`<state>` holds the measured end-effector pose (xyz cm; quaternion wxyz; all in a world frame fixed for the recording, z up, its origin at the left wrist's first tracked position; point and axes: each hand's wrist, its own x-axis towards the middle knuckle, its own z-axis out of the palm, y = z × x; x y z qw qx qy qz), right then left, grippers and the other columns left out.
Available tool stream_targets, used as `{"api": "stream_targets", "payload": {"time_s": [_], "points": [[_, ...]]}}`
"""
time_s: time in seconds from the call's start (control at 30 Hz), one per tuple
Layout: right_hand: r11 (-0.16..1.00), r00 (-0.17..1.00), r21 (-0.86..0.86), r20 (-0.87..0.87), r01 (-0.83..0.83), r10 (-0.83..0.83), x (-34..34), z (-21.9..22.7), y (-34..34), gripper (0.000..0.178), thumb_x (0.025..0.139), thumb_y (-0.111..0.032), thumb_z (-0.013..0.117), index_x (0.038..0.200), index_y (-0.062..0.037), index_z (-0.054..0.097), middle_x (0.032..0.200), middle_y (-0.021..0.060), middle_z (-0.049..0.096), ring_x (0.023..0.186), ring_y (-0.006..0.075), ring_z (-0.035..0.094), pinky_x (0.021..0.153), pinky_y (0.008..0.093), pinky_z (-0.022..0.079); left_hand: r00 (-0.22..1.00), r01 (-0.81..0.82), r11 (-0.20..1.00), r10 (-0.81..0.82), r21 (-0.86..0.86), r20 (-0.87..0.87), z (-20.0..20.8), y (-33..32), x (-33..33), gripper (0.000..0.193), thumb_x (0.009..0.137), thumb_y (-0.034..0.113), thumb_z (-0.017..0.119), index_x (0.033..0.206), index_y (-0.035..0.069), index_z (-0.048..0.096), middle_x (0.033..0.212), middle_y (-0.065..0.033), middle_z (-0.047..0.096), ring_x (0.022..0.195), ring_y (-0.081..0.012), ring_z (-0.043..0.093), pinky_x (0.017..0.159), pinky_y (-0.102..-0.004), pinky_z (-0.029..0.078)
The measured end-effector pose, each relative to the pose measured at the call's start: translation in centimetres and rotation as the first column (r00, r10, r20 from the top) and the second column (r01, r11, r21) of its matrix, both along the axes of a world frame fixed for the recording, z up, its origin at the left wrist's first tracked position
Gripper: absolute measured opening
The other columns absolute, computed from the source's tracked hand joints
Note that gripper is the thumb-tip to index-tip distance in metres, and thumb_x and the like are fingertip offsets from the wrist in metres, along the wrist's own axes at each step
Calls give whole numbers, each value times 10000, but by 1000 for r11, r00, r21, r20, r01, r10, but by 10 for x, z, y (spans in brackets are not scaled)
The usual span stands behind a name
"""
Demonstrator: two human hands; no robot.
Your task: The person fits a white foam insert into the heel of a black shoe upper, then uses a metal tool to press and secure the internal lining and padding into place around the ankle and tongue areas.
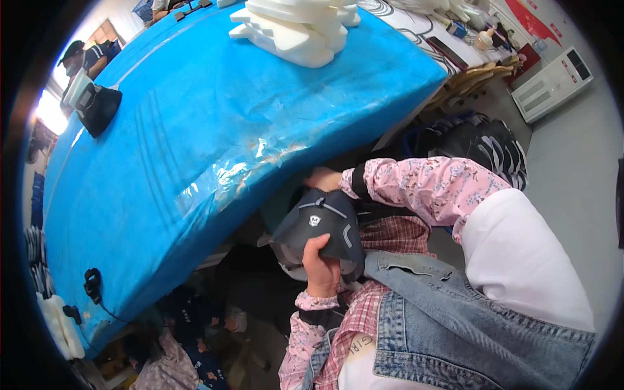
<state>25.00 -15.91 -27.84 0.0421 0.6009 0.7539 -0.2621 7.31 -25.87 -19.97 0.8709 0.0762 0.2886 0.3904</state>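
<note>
Clasping dark fabric piece (325, 224), left hand (321, 268) is pressing thumb-up; right hand (326, 179) is meeting far edge, grip unclear.

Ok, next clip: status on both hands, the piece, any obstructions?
Left hand gripping dark grey piece, thumb on its face. Right hand at its upper edge, grip unclear. Nothing seen covering badge; blue-covered table alongside.

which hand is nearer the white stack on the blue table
Right. The right hand is at the upper edge of the dark grey piece, closer to the white stack; the left hand holds that piece's lower part, farther from the stack.
</note>
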Motion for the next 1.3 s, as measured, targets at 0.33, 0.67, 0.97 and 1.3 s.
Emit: {"api": "stream_targets", "payload": {"time_s": [0.33,0.67,0.97,1.3], "points": [[910,934,230,2,346,-356,-5,14,5,306,825,-227,424,861,21,599,876,245,586,853,402,559,773,455,442,993,-15,1000,15,6,116,-25,5,4,274,713,105,489,948,-24,545,908,-89,591,858,-222,575,811,-326,448],[994,976,85,212,-74,55,5,5,-1,196,710,-163,525,779,-41,662,768,182,632,749,354,618,672,427,496,992,7,999,-13,48,124,-15,1,-2,349,725,131,472,1030,-35,502,1002,-115,569,933,-232,555,841,-339,436],[828,832,90,-7,553,-555,3,22,-2,367,841,-300,435,943,2,617,943,247,585,923,391,552,800,433,437,990,139,984,-139,107,-9,-18,-10,2,477,855,356,513,1194,27,451,1193,-85,485,1057,-203,491,903,-319,390],[704,498,-502,-497,503,-711,55,115,-95,501,740,-545,606,835,-53,620,761,-5,541,735,94,481,646,239,363,825,477,552,-12,684,-566,20,-8,-4,319,829,163,594,1069,-35,527,1054,-98,558,943,-182,532,834,-290,409]]}}
